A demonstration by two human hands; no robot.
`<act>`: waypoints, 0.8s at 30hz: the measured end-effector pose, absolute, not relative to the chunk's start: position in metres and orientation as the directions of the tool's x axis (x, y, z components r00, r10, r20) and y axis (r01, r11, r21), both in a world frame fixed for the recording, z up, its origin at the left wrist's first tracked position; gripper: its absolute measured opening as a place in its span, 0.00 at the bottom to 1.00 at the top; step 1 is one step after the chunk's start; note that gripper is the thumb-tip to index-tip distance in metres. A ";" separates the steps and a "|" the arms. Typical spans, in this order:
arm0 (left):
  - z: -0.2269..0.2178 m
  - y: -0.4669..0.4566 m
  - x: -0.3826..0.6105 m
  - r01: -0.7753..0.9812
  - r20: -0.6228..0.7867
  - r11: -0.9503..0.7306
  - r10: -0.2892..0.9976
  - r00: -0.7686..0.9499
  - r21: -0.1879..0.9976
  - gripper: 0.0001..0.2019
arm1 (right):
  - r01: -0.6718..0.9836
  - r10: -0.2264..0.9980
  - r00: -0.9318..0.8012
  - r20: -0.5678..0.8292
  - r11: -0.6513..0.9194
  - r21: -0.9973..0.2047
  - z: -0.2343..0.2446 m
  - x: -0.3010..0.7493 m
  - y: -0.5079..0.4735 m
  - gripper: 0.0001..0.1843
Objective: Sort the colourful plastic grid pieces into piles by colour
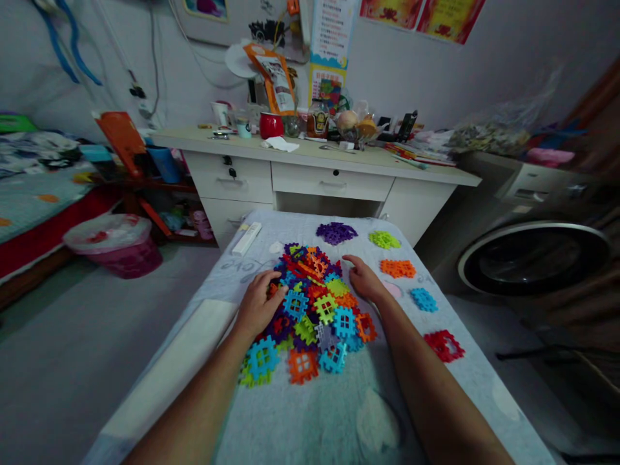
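Observation:
A mixed pile of colourful plastic interlocking tiles (pixel 325 309) lies mid-table, with notched edges and cut-out windows. My left hand (pixel 260 302) rests against the pile's left side, thumb apart from the fingers, beside a blue tile (pixel 295 304). At the pile's upper right is my right hand (pixel 364 279), one finger stretched out and nothing visible in it. Sorted by colour, small groups lie farther off: purple tiles (pixel 336 233) at the back, then green tiles (pixel 384 239), orange tiles (pixel 398 268), blue tiles (pixel 423 299) and red tiles (pixel 444 346) down the right side.
A pale cloth (pixel 334 407) covers the table. A white oblong object (pixel 247 238) lies at its back left corner. Behind stands a white desk (pixel 334 184) with jars and clutter. A washing machine (pixel 527 219) is at the right, a pink bin (pixel 116 245) at the left.

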State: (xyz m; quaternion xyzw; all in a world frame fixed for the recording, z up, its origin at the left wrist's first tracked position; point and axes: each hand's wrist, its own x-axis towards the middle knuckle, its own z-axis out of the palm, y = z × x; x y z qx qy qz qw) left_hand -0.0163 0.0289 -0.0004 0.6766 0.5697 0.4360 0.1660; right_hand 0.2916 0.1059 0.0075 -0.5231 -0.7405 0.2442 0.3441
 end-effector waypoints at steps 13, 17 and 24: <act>-0.002 0.029 -0.016 0.625 0.392 -0.286 0.919 -0.035 0.727 0.18 | 0.626 0.924 -0.321 0.209 0.373 -0.685 0.009 0.286 0.109 0.23; 0.000 0.028 -0.015 0.621 0.393 -0.288 0.919 -0.035 0.729 0.18 | 0.637 0.951 -0.280 0.135 0.289 -0.715 0.011 0.291 0.107 0.18; -0.001 0.029 -0.016 0.625 0.399 -0.294 0.916 -0.032 0.723 0.18 | 0.590 0.966 -0.247 0.072 0.209 -0.780 0.019 0.301 0.101 0.11</act>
